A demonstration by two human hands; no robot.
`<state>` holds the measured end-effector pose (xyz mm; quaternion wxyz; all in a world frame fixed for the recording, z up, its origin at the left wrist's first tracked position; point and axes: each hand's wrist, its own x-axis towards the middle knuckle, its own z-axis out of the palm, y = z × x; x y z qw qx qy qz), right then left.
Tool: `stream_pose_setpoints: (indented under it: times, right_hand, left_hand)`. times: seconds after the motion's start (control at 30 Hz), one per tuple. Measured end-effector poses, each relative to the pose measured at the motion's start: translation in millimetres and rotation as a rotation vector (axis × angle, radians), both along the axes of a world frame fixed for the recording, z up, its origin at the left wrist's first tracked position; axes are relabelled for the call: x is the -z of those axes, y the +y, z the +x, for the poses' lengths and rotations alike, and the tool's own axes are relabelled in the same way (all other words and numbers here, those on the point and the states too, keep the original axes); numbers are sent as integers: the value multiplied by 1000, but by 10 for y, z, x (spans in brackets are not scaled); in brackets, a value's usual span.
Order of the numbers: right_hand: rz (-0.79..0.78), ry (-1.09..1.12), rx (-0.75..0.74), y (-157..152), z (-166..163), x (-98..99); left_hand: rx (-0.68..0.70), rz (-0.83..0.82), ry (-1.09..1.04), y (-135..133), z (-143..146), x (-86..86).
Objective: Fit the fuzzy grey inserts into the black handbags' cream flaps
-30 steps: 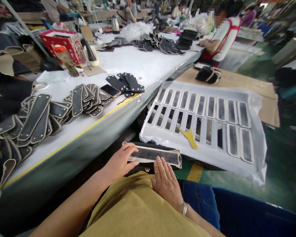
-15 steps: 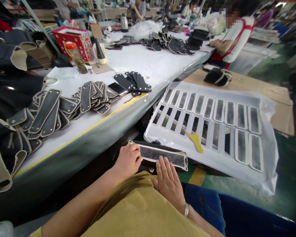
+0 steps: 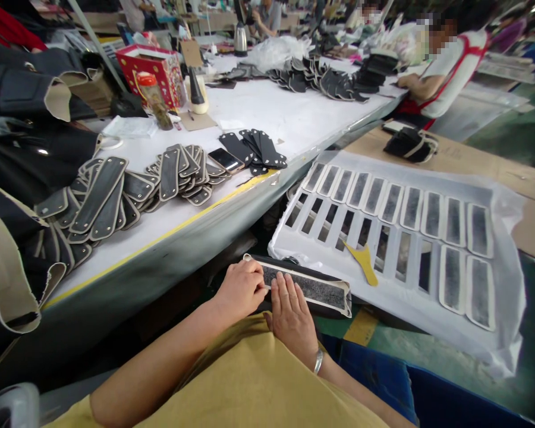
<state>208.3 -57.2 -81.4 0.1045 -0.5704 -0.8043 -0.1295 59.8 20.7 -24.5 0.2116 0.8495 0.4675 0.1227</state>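
In my lap lies a long black bag piece (image 3: 339, 278) with cream edges, and a dark grey speckled strip (image 3: 323, 291) runs along its upward face. My left hand (image 3: 241, 288) is closed on the left end of this piece, fingers curled over its edge. Just to the right, my right hand (image 3: 294, 312) lies flat on the strip with fingers stretched out. Beyond the bag piece, a white slotted tray (image 3: 310, 235) carries several grey-faced, pale-edged panels (image 3: 479, 291). A yellow scraper-like tool (image 3: 363, 264) rests on its bars.
Left of me is a white table (image 3: 164, 229) with piles of black strap pieces (image 3: 100, 196), a phone (image 3: 226, 159), a jar (image 3: 155, 101) and a red box (image 3: 154, 68). Black bags (image 3: 9, 249) crowd the left edge. A blue bin (image 3: 378, 371) stands at right. Another person sits across.
My right hand has slid left along the strip, closer to my left hand. The left hand keeps its hold. The whole view has shifted, so the table and tray appear farther right.
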Motion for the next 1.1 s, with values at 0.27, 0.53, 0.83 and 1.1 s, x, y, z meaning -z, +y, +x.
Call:
stream_pose_setpoints:
  times: [0.27, 0.53, 0.83, 1.1]
  right_hand:
    - [-45, 31, 0, 63, -45, -5]
    - [-51, 22, 7, 93, -108, -3]
    - [-93, -8, -47, 196, -199, -9]
    - [-142, 3, -59, 348, -349, -54]
  left_hand:
    - [79, -28, -227, 138, -542, 85]
    - [-32, 41, -223, 79, -376, 229]
    - [-81, 6, -210, 114, -318, 267]
    - [-16, -68, -324, 98, -526, 315]
